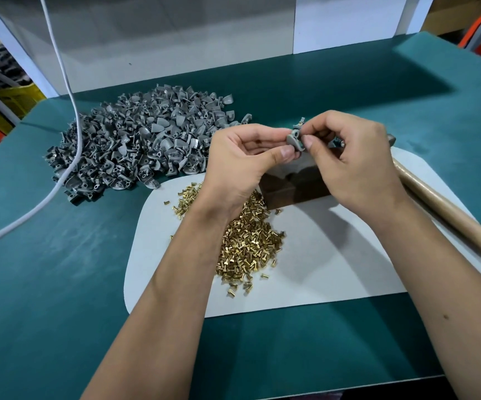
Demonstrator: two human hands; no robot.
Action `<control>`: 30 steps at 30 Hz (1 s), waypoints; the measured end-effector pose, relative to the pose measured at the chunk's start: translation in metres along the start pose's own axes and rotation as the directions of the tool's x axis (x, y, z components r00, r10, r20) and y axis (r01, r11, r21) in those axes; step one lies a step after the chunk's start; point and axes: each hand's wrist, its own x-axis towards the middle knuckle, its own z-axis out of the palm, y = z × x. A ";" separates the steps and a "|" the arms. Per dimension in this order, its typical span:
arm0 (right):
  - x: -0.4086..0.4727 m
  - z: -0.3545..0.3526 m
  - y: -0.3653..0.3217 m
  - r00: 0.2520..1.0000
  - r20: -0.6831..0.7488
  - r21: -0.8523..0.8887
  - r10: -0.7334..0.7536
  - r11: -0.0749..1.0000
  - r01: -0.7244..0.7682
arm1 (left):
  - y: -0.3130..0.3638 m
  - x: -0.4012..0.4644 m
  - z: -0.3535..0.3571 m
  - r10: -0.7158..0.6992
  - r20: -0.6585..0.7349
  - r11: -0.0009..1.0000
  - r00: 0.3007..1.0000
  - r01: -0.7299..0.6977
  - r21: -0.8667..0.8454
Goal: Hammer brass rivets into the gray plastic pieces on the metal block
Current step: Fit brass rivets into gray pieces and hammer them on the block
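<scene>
We pinch one gray plastic piece (pixel 294 139) between left hand (pixel 242 160) and right hand (pixel 351 157), fingers curled on it, above the metal block (pixel 291 186). Brass rivets (pixel 248 238) lie at 6 o'clock of the block; the gray pile (pixel 135 140) at 10 o'clock; the hammer handle (pixel 446 209) at 3 o'clock.

Gray plastic pieces (pixel 141 140), brass rivets (pixel 248 243), teal table (pixel 46 284), white mat (pixel 334 269).

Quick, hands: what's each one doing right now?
Left hand: pinching the gray piece, thumb and fingers.
Right hand: fingers curled, pinching the same piece's top; a rivet in its grip cannot be told.
</scene>
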 end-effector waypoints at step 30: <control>-0.002 0.002 0.000 1.000 -0.020 -0.117 -0.005 0.993 0.003 | -0.001 -0.003 0.010 -0.071 -0.070 0.997 0.995 0.073 0.026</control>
